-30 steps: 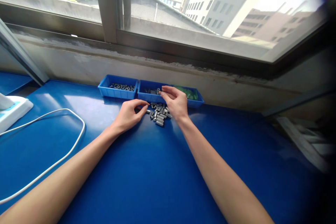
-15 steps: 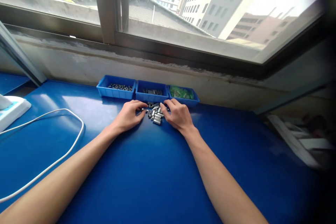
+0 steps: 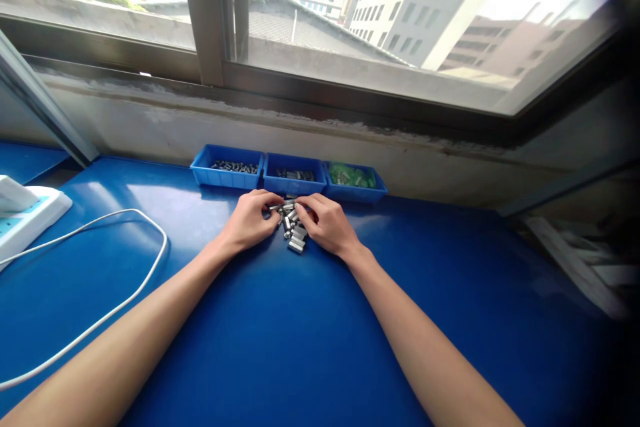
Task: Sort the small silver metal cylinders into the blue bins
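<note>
1. The loose pile of small, silvery metal pieces, several of them bar-like [image 3: 297,233], lies on the smooth, bright blue tabletop [image 3: 280,340], between the two hands and just in front of the bins.
2. The bare left hand [image 3: 253,220] is at the pile's left edge, thumb and index finger curved with a narrow gap between their tips. A small metal piece shows at that gap; whether it is gripped, I cannot tell.
3. The bare right hand [image 3: 327,223] is at the pile's right side, fingers bent and fingertips at the upper pieces. Whether it holds one is hidden.
4. Behind the pile, three open, rectangular blue plastic bins stand in a row: the left bin [image 3: 225,177] and the middle bin [image 3: 294,185] contain small metal parts, and the right bin [image 3: 356,194] contains translucent green material with small pieces.
5. At the far left, a white power strip with light blue panels [image 3: 53,207] rests near a thin white cable [image 3: 141,285], which loops across the tabletop.
6. Beyond the bins, a pale wall [image 3: 165,128] runs below a metal-framed window [image 3: 213,20].
</note>
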A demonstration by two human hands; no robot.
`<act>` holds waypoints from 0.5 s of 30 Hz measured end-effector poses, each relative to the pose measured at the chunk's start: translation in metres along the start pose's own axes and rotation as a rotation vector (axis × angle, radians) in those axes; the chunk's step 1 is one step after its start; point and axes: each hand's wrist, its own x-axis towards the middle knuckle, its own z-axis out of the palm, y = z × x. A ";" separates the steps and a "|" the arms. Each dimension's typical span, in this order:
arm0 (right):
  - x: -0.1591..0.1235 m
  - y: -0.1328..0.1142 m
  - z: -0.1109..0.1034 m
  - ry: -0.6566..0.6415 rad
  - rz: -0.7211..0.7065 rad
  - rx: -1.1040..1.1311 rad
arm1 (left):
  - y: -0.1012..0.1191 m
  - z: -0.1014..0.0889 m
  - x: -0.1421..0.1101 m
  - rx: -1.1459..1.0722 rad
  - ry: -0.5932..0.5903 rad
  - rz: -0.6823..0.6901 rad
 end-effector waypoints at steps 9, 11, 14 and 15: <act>0.000 0.008 -0.010 0.127 0.139 0.204 | 0.008 -0.003 -0.002 0.064 0.004 0.092; 0.000 0.008 -0.011 0.138 0.194 0.247 | 0.012 -0.004 0.001 0.065 -0.029 0.172; 0.000 0.008 -0.011 0.169 0.248 0.306 | 0.021 -0.007 0.013 0.103 -0.133 0.265; 0.000 0.009 -0.011 0.173 0.256 0.327 | 0.025 -0.009 0.020 0.127 -0.203 0.302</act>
